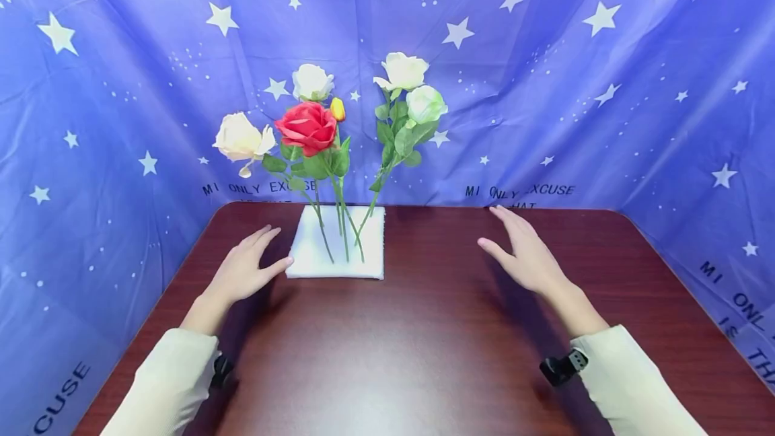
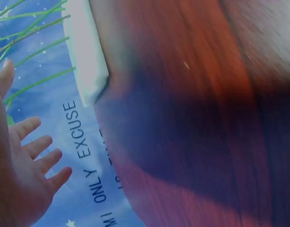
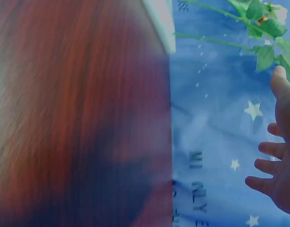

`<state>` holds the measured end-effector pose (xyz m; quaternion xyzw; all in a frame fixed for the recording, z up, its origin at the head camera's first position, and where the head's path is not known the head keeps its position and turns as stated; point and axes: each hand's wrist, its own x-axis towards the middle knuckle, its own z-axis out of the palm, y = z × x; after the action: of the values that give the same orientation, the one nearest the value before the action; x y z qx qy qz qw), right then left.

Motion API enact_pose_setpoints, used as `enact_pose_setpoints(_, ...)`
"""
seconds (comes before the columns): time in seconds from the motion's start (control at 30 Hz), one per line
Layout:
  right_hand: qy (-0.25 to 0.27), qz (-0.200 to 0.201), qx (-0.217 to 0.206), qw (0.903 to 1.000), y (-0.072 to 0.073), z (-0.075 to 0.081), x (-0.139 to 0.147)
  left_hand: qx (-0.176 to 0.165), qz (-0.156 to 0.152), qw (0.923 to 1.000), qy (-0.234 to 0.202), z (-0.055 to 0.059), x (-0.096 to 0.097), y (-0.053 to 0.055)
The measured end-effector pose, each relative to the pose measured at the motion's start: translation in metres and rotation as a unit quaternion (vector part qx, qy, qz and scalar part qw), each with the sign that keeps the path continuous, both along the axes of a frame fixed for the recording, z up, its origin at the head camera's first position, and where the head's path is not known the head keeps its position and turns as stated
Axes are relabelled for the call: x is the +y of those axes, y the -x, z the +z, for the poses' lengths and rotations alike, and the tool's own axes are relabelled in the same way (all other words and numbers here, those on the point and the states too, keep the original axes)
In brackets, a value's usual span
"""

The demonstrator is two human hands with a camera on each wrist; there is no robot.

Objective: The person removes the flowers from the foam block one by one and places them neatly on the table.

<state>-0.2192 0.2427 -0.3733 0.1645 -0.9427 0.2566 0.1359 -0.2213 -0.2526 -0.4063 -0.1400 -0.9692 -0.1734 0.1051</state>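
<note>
A white foam block (image 1: 372, 258) lies on the table with several artificial flowers standing upright in it. A red rose (image 1: 307, 128) stands in front, with a cream rose (image 1: 241, 136) leaning left and a white rose (image 1: 313, 81) behind. An orange-yellow bud (image 1: 338, 110) is beside the red one. Two stems lean right, bearing a white rose (image 1: 404, 71) and a pale green-white rose (image 1: 426, 105). My left hand (image 1: 242, 273) is spread with its thumb tip right at the block's left edge, holding nothing. Well right of the block, my right hand (image 1: 531, 258) hovers, fingers extended and holding nothing.
The dark reddish-brown table (image 1: 387, 348) has rounded far corners. A blue-purple curtain (image 1: 545, 86) with white stars and printed lettering hangs close behind it and along both sides. Dark wrist devices (image 1: 563, 367) sit at the cuffs of the light sleeves.
</note>
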Motion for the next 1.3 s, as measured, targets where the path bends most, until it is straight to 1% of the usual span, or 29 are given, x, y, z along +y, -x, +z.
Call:
enact_pose_setpoints(0.13,0.021,0.015,0.016,0.9995,0.007,0.005,-0.018,-0.013,-0.01,0.9998,-0.013,0.002,0.009,0.008)
enact_pose_setpoints(0.2,0.028,0.023,0.017,0.9992,0.009,0.008,-0.029,-0.014,-0.016,0.9997,-0.015,0.001,0.013,0.011)
enact_pose_setpoints(0.37,0.043,0.045,0.018,0.9979,0.013,0.012,-0.056,-0.005,-0.035,0.9992,-0.017,-0.005,0.022,0.02)
enact_pose_setpoints(0.47,0.047,0.061,0.021,0.9968,0.016,0.013,-0.072,0.008,-0.049,0.9986,-0.016,-0.009,0.027,0.026)
enact_pose_setpoints(0.6,0.051,0.085,0.023,0.9948,0.021,0.011,-0.095,0.023,-0.063,0.9978,-0.004,-0.014,0.032,0.032)
enact_pose_setpoints(0.67,0.055,0.097,0.022,0.9935,0.023,0.009,-0.107,0.022,-0.068,0.9974,0.008,-0.017,0.033,0.033)
enact_pose_setpoints(0.73,0.063,0.109,0.023,0.9918,0.024,0.006,-0.118,0.012,-0.07,0.9974,0.013,-0.02,0.034,0.034)
enact_pose_setpoints(0.8,0.077,0.121,0.027,0.9894,0.025,0.003,-0.127,0.001,-0.073,0.9972,0.011,-0.023,0.036,0.035)
enact_pose_setpoints(0.9,0.109,0.138,0.027,0.984,0.026,-0.003,-0.143,-0.018,-0.078,0.9968,0.005,-0.023,0.036,0.036)
enact_pose_setpoints(1.07,0.156,0.165,0.014,0.9737,0.028,-0.014,-0.162,-0.037,-0.088,0.9954,0.009,-0.028,0.038,0.036)
enact_pose_setpoints(1.17,0.178,0.181,0.005,0.9671,0.03,-0.015,-0.174,-0.044,-0.087,0.9951,0.016,-0.03,0.038,0.036)
enact_pose_setpoints(1.3,0.229,0.19,-0.027,0.9545,0.037,-0.015,-0.188,-0.047,-0.087,0.9948,0.026,-0.032,0.036,0.039)
